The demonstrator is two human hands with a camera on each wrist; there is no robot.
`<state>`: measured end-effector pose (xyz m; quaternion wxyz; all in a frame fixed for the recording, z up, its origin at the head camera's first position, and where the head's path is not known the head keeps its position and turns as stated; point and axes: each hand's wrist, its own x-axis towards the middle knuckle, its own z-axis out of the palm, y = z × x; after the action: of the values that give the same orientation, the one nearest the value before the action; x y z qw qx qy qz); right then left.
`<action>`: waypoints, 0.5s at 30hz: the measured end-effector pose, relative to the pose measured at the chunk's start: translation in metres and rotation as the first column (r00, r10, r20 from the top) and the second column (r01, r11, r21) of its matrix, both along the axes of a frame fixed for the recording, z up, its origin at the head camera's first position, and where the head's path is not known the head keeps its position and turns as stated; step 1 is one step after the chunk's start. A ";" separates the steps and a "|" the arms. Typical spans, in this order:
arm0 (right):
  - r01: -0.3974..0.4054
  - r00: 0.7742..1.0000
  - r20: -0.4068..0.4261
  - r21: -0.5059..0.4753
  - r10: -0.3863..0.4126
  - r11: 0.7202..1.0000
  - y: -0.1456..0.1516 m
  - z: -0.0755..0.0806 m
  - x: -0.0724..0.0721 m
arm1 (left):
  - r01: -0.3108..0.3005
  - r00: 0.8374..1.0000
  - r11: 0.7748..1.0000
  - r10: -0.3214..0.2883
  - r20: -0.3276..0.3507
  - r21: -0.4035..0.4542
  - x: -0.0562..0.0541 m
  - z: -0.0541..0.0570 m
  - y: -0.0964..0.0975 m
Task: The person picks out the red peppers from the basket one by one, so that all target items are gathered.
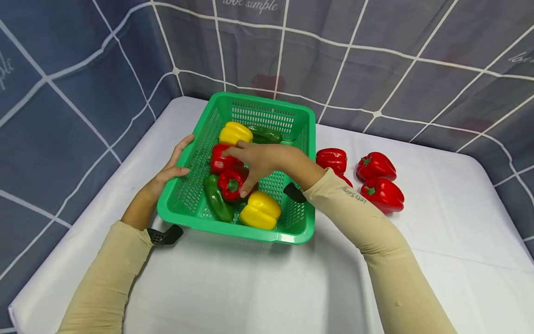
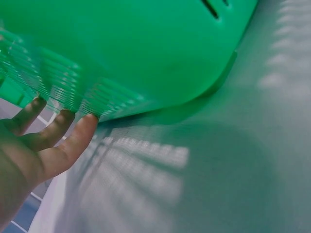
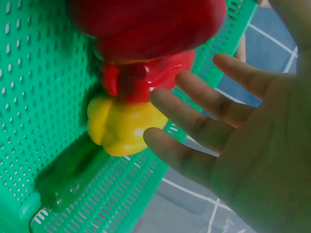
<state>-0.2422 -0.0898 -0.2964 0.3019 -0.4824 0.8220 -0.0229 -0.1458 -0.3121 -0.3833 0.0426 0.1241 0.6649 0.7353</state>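
Observation:
A green plastic basket (image 1: 250, 230) holds two yellow bell peppers (image 1: 260, 211), two red bell peppers (image 1: 231, 184) and two long dark green vegetables (image 1: 218, 198) that look like cucumbers. Over the red peppers hovers my right hand (image 1: 263, 160), fingers spread. The right wrist view shows that hand (image 3: 243, 126) with a gap between its fingers and the yellow pepper (image 3: 124, 126). At the basket's left side, my left hand (image 1: 167, 171) touches the wall. Its extended fingertips (image 2: 87, 124) rest against the slotted outer side in the left wrist view.
Several red bell peppers (image 1: 383, 195) lie on the white-covered table (image 1: 450, 222) to the right of the basket; one is partly hidden by the right sleeve. A grey-blue cloth (image 1: 317, 60) with white grid lines hangs behind and on the left.

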 end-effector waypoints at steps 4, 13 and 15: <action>-0.022 1.000 0.004 0.036 0.021 0.999 -0.002 -0.005 0.002 | 0.012 1.000 1.000 -0.012 0.021 0.004 0.000 0.001 0.001; -0.018 0.999 0.036 0.055 0.016 0.998 -0.005 -0.013 0.001 | -0.013 1.000 1.000 0.013 -0.016 -0.013 -0.002 0.000 0.002; -0.024 0.999 0.041 0.043 0.022 0.999 -0.006 -0.015 0.000 | -0.013 1.000 1.000 0.013 -0.014 -0.020 -0.002 -0.001 0.001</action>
<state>-0.2425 -0.0957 -0.3110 0.3292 -0.4847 0.8103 -0.0112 -0.1479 -0.3113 -0.3838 0.0344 0.1244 0.6733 0.7281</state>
